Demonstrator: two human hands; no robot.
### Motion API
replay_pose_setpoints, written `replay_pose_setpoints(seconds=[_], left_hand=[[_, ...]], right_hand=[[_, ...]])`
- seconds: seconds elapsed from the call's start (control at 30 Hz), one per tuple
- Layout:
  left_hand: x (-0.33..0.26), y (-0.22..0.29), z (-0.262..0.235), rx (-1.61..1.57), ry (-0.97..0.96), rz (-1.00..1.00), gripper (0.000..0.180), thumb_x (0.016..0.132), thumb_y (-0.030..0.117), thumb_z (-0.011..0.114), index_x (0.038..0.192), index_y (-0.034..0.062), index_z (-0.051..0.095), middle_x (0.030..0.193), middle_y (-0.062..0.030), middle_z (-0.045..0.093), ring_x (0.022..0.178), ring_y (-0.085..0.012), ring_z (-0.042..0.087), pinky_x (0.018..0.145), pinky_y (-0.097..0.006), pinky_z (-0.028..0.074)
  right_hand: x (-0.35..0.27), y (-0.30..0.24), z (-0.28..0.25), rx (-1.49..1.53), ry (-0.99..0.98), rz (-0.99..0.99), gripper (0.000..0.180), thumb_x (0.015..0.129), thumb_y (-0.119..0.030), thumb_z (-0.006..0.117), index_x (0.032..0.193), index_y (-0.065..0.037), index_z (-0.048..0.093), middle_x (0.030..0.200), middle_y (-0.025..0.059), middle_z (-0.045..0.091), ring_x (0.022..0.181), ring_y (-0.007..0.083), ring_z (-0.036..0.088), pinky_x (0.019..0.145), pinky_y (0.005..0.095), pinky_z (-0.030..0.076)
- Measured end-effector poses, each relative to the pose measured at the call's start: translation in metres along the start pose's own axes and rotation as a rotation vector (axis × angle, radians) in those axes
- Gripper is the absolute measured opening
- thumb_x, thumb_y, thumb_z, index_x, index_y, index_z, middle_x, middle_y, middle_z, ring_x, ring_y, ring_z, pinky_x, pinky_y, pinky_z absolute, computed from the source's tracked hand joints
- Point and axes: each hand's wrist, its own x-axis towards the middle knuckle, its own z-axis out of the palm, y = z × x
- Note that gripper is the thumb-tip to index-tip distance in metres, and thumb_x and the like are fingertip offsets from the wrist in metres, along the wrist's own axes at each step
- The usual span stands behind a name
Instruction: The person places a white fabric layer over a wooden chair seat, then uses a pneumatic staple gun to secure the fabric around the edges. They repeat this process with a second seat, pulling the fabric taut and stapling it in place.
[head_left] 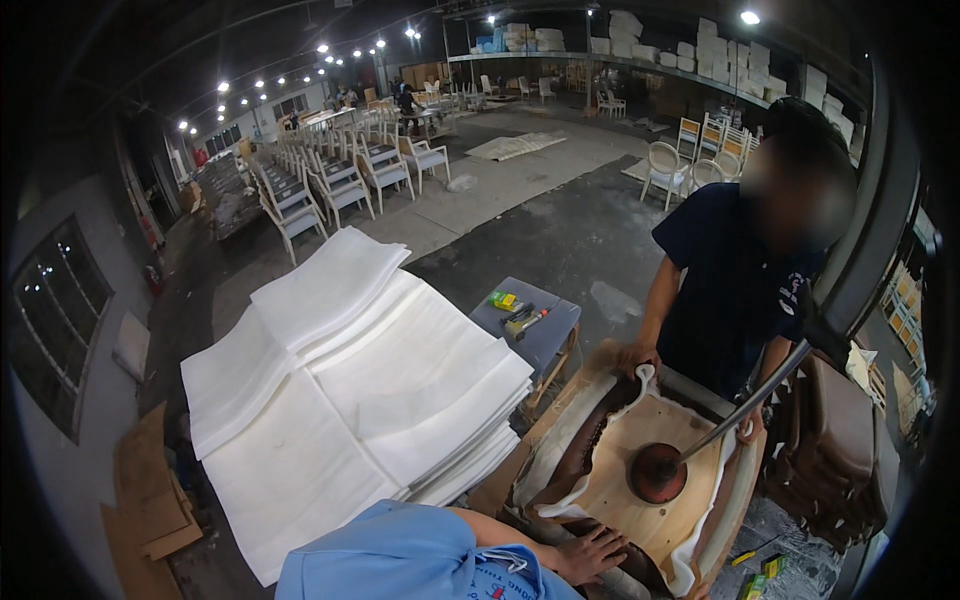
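The wooden seat base [650,480] lies face down in front of me, brown cover and white foam folded over its rim, a round press [657,473] on it. My left hand [592,553] lies flat on its near edge, fingers spread, gripping nothing; my right hand is out of sight. A co-worker's hand [636,358] holds the far rim, and white foam sheets [350,390] are stacked to the left.

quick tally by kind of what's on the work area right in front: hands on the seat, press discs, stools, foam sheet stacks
hands on the upturned seat: 3 (own right hand, co-worker's two)
round press disc: 1
grey stool: 1
white foam sheet stack: 1
total: 6
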Motion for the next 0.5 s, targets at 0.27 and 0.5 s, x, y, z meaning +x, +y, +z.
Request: replay_pose_setpoints(seconds=[0.27, 0.5], left_hand=[[-0.005, -0.001, -0.003, -0.083, 0.082, 0.186, 0.059, 0.106, 0.038, 0.068, 0.156, 0.0071, 0.057, 0.169, -0.0183, 0.051, 0.161, -0.0414, 0.042, 0.130, -0.060, 0.036], [-0.016, 0.005, -0.004, 0.036, 0.496, 0.274, 0.041, 0.091, 0.028, 0.071, 0.128, 0.0103, 0.070, 0.121, -0.0078, 0.068, 0.105, -0.0249, 0.063, 0.087, -0.043, 0.052]], right_hand=[[0.007, -0.003, 0.000, 0.053, 0.013, 0.084, 0.068, 0.103, -0.056, 0.062, 0.152, -0.009, 0.063, 0.141, 0.0273, 0.070, 0.121, 0.0446, 0.071, 0.102, 0.0500, 0.056], [0.009, 0.009, 0.017, 0.185, 0.036, 0.150, 0.063, 0.108, -0.059, 0.054, 0.142, -0.008, 0.071, 0.131, 0.0245, 0.076, 0.118, 0.0456, 0.073, 0.100, 0.0515, 0.056]])
